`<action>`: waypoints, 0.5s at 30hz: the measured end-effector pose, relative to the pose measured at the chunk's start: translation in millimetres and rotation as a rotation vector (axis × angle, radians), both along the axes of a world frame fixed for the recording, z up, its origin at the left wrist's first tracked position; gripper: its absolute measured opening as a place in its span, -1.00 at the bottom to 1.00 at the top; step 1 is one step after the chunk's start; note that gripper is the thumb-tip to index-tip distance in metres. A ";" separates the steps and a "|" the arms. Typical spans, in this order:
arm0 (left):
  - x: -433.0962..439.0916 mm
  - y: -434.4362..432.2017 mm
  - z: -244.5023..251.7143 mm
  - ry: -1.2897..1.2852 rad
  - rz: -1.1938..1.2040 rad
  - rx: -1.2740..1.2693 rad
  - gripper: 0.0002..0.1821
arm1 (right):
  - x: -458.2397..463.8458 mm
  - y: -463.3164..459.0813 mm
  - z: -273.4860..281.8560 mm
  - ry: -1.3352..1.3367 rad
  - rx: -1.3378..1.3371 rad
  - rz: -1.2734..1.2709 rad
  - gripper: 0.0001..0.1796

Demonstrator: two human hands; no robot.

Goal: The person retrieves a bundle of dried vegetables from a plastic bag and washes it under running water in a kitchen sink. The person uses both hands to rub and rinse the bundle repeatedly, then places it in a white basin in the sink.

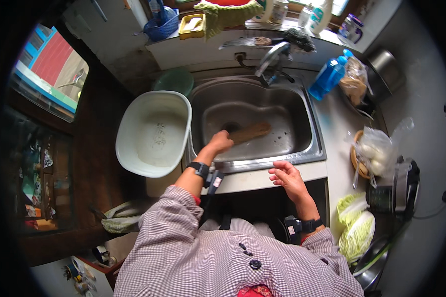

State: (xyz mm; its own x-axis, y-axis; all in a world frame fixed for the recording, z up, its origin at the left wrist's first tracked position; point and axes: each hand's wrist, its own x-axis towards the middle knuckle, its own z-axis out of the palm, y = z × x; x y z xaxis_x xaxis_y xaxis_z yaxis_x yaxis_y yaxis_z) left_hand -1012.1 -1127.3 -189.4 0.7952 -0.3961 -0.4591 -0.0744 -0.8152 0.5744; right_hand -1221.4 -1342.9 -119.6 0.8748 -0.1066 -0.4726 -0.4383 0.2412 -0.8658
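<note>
A brown cloth or sponge-like strip (251, 133) lies across the bottom of the stainless steel sink (293, 154), near the drain. My left hand (221, 142) reaches over the sink's near edge and is closed on the strip's left end. Just in front of the sink, over the white counter edge, my right hand (287, 178) hangs with fingers loosely bent and apart, holding nothing. The chrome faucet (273, 61) stands at the back of the sink. A white plastic basin (154, 133) sits directly to the left, its rim beside the sink.
On the right counter stand a blue pump bottle (327, 78), a bag of white round food (375, 152) in a basket, and napa cabbage (356, 230). A green round lid or bowl (174, 82) is behind the basin. Bottles and a yellow soap dish (192, 26) line the windowsill.
</note>
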 end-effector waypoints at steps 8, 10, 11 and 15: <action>39.7 -7.7 -96.2 0.198 0.017 0.314 -0.53 | 62.5 -5.3 -15.9 0.132 0.109 -0.010 -0.60; 45.2 -7.8 -111.3 0.195 0.027 0.352 -0.54 | 79.9 -13.2 -23.5 0.119 0.132 0.035 -0.62; 46.7 -6.2 -117.3 0.170 0.029 0.385 -0.55 | 88.0 -16.4 -27.0 0.097 0.157 0.053 -0.63; 48.8 -4.6 -138.0 0.189 -0.051 0.396 -0.60 | 112.7 -27.4 -41.9 0.142 0.174 0.086 -0.63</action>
State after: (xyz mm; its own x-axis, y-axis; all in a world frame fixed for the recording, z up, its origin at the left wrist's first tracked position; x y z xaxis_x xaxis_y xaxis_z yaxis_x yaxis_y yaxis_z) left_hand -963.3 -1131.9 -327.4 0.6669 -0.1969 -0.7186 -0.0437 -0.9731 0.2261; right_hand -1108.7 -1370.3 -161.4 0.8008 0.0599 -0.5959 -0.5779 0.3381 -0.7428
